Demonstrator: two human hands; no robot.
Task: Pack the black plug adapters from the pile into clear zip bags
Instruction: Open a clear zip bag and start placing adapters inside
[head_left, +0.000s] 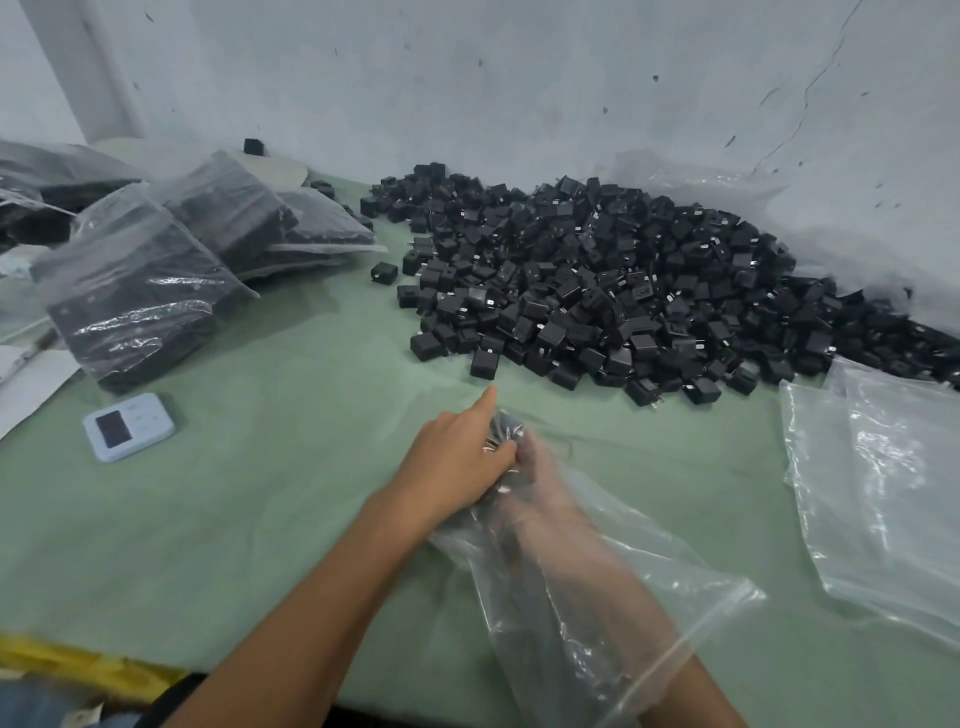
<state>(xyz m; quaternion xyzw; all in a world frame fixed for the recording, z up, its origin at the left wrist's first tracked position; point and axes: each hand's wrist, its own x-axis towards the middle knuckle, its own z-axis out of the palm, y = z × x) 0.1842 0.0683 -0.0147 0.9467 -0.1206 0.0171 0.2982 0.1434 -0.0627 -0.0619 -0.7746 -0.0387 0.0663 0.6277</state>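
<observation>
Reaching deep inside a clear plastic zip bag (597, 571), the right hand (540, 467) is blurred, its grip impossible to tell. Outside, the left hand (457, 457) clutches the bag's far end around black adapters. Beyond lies the pile of black plug adapters (623, 280) on the green tabletop (260, 493).

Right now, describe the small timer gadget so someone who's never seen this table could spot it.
Start at the filled bags stacked on the left of the green table. Just in front of them, lying flat and alone, is the timer. It is the only pale blue, rounded-corner object, with a dark screen.
</observation>
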